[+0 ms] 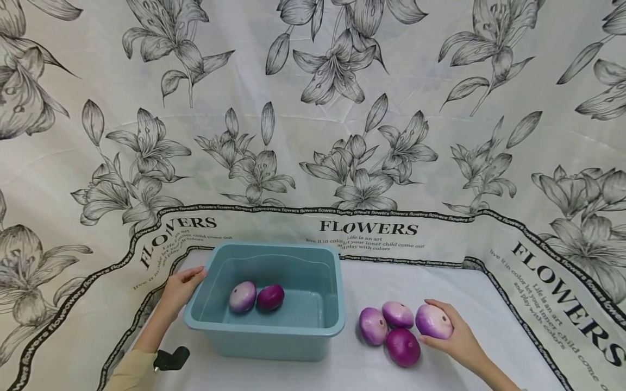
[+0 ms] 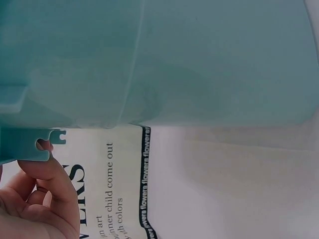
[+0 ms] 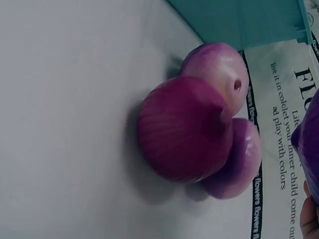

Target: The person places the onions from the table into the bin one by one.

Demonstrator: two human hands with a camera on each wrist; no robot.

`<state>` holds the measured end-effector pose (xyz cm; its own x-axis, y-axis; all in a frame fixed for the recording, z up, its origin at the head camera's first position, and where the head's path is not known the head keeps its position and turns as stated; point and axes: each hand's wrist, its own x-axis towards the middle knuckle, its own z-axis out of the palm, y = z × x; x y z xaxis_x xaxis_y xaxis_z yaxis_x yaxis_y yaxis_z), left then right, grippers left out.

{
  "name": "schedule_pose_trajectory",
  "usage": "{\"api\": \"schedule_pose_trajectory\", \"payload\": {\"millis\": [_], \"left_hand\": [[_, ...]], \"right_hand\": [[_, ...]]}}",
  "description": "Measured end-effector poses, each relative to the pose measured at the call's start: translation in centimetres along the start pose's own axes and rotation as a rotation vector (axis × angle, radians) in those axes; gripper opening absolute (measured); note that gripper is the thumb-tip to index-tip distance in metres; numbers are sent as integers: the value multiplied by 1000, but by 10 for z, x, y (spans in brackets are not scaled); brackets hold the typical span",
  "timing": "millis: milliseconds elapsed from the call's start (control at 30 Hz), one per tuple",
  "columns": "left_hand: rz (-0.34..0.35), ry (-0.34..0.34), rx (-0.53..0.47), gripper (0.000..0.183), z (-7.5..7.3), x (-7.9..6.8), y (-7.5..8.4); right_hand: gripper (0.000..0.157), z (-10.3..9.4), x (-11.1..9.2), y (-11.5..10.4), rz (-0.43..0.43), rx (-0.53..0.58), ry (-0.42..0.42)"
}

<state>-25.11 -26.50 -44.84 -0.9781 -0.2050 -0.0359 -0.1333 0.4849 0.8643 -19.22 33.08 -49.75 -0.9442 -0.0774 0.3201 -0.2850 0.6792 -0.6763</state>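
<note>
At the left side, my left hand (image 1: 178, 290) grips the rim of a blue-green plastic basin (image 1: 269, 343); the left wrist view shows the fingers (image 2: 55, 181) curled up under that rim. Inside the basin lie a pale purple-and-white onion (image 1: 243, 297) and a dark purple onion (image 1: 271, 297), side by side. My right hand (image 1: 459, 335) holds another purple-and-white onion (image 1: 432, 321) between thumb and fingers. Just left of it, three onions cluster on the table: a dark purple one (image 1: 403, 348) in front and two paler ones, one at left (image 1: 373, 327) and one behind (image 1: 398, 315).
A white cloth (image 1: 376, 279) covers the table. Behind and at both sides hangs a curtain (image 1: 264, 228) printed with flowers and lettering. A black object (image 1: 172, 358) is by the left forearm, in front of the basin's left corner.
</note>
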Motion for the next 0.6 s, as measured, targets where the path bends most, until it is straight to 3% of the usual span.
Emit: {"api": "schedule_pose_trajectory", "payload": {"millis": [367, 600], "left_hand": [[2, -2, 6, 53, 0, 1, 0], [9, -1, 21, 54, -1, 0, 3]], "right_hand": [[81, 8, 51, -51, -134, 25, -76], [82, 12, 81, -92, -219, 6, -82]]}}
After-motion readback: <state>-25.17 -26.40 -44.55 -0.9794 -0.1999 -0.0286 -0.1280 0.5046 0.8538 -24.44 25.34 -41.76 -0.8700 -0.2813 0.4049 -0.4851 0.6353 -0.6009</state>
